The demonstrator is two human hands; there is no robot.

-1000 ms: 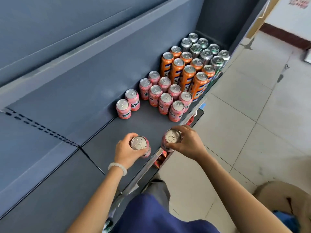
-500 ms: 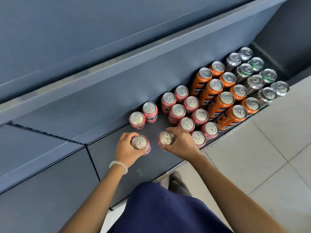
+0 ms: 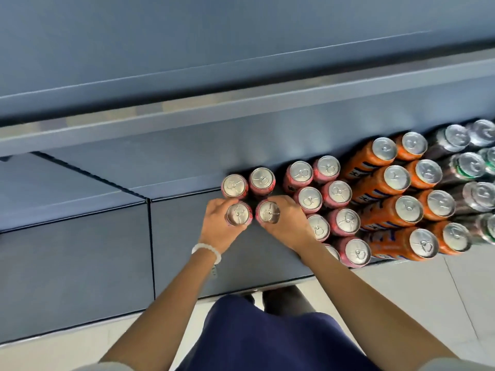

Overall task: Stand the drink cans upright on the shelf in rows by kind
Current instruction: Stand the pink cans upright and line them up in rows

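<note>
Each grip grasps one upright pink can — left hand (image 3: 218, 227) on one (image 3: 239, 213), right hand (image 3: 288, 223) on another (image 3: 267, 212) — both just at 6 o'clock of the two back pink cans (image 3: 248, 184) on the shelf (image 3: 187, 236).

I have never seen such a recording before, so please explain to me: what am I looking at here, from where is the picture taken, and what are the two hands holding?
No machine here: a person works with bare hands. The camera sits on the person's head, looking down. The left hand grips one pink can; the right hand grips another pink can. Both cans are upright, just in front of two pink cans at the back. On the grey shelf, to the right, stand more pink cans, then orange cans, then silver cans.
</note>
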